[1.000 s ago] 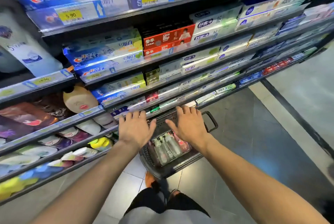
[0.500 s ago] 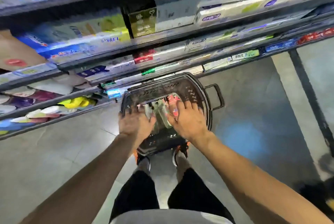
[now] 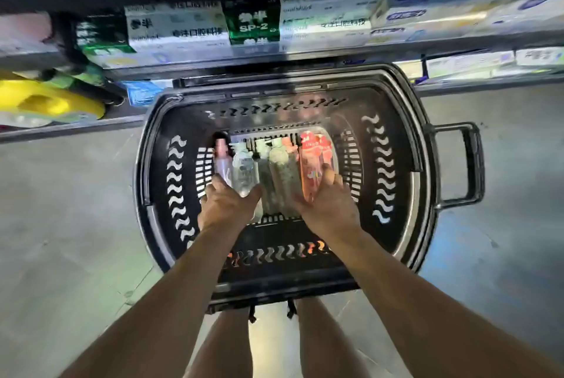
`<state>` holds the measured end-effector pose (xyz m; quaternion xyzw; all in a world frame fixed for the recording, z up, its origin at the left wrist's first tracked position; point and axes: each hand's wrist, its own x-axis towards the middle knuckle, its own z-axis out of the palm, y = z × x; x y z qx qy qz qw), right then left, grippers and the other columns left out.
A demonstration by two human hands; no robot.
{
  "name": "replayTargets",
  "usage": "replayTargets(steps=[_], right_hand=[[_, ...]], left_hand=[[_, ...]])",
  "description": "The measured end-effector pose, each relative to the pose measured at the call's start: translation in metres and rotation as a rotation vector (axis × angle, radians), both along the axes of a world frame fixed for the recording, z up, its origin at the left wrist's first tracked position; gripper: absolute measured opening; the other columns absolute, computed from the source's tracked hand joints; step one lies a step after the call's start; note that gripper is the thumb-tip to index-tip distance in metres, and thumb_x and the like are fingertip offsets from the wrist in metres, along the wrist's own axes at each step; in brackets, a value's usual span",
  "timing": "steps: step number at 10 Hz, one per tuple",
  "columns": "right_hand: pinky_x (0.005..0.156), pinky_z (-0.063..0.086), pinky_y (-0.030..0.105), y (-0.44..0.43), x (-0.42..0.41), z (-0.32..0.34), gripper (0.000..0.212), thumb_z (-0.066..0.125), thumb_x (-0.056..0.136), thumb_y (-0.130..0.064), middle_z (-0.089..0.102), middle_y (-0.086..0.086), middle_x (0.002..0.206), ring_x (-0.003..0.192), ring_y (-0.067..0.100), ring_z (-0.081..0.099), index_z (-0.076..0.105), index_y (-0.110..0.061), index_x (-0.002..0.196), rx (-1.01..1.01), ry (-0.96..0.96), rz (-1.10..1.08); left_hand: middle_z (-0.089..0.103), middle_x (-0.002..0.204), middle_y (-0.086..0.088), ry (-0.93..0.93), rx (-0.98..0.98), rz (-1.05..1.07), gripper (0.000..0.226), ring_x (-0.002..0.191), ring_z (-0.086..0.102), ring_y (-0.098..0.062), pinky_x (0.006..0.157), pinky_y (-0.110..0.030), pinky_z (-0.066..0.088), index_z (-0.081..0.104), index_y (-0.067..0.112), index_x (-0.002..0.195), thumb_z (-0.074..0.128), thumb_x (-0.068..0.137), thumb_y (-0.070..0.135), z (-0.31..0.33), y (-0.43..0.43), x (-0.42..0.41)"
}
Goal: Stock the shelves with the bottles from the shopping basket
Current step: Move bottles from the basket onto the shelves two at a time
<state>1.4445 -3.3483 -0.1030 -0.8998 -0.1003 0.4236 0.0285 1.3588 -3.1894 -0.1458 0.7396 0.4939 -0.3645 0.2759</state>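
Observation:
A black shopping basket [image 3: 396, 170] stands on the floor below me, against the bottom shelf [image 3: 305, 54]. Several bottles lie side by side in its bottom. From the left these are a pink bottle [image 3: 222, 161], a clear bottle [image 3: 244, 168], grey-green bottles [image 3: 282, 173] and a red bottle [image 3: 311, 161]. My left hand [image 3: 227, 205] is down in the basket, its fingers curled round the near end of the clear bottle. My right hand [image 3: 331, 203] wraps the near end of the red bottle. The picture is blurred by motion.
Toothpaste boxes [image 3: 177, 26] fill the shelf above the basket. Yellow packs [image 3: 45, 103] lie on the low shelf at left. The basket's pull handle [image 3: 473, 164] sticks out to the right. Grey tiled floor [image 3: 61, 225] surrounds the basket, and my legs stand behind it.
My view has tipped down from the shelves to the basket. Both hands have gone from above the basket down into it and closed on bottles.

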Motion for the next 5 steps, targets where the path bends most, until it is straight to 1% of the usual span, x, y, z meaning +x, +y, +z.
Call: replayTargets(steps=[1,2,3,4,5], right_hand=[[0.12,0.032,0.052,0.004,-0.004,-0.042,0.088,0.041,0.101,-0.063,0.019,0.015,0.165,0.151,0.035,0.026,0.002,-0.014,0.162,0.047,0.07,-0.021],[0.12,0.027,0.053,0.015,-0.013,-0.108,0.089,0.062,0.095,-0.051,0.026,0.018,0.162,0.148,0.038,0.028,0.016,-0.012,0.16,0.145,0.0,-0.143],[0.12,0.025,0.051,0.02,-0.019,-0.139,0.093,0.062,0.093,-0.053,0.023,0.019,0.163,0.148,0.038,0.026,0.014,-0.009,0.16,0.105,0.018,-0.182],[0.124,0.021,0.05,0.034,-0.017,-0.18,0.1,0.041,0.096,-0.072,0.016,0.021,0.167,0.152,0.038,0.021,0.003,-0.007,0.161,-0.014,0.017,-0.153],[0.119,0.026,0.05,0.035,-0.019,-0.193,0.097,0.048,0.096,-0.069,0.025,0.023,0.163,0.148,0.04,0.029,0.009,-0.006,0.159,0.014,0.0,-0.15]], left_hand=[[0.029,0.155,-0.019,-0.01,-0.006,0.067,0.113,0.14,0.035,-0.037,0.109,-0.052,0.04,0.012,0.007,0.155,0.055,0.08,0.078,-0.046,-0.001,-0.002],[0.03,0.153,-0.015,-0.001,-0.007,0.172,0.114,0.139,0.035,-0.035,0.11,-0.051,0.038,0.012,0.01,0.155,0.061,0.077,0.076,-0.096,-0.001,-0.005],[0.032,0.15,-0.012,-0.011,0.01,0.185,0.114,0.137,0.036,-0.033,0.109,-0.047,0.039,0.014,0.013,0.155,0.062,0.075,0.076,-0.122,-0.003,-0.005],[0.029,0.147,-0.013,-0.079,0.068,0.181,0.105,0.137,0.034,-0.034,0.106,-0.048,0.037,0.019,0.009,0.152,0.062,0.079,0.071,-0.148,-0.015,-0.004],[0.029,0.146,-0.014,-0.078,0.139,0.204,0.105,0.134,0.034,-0.033,0.104,-0.047,0.038,0.02,0.009,0.149,0.052,0.08,0.08,-0.161,-0.022,-0.002]])
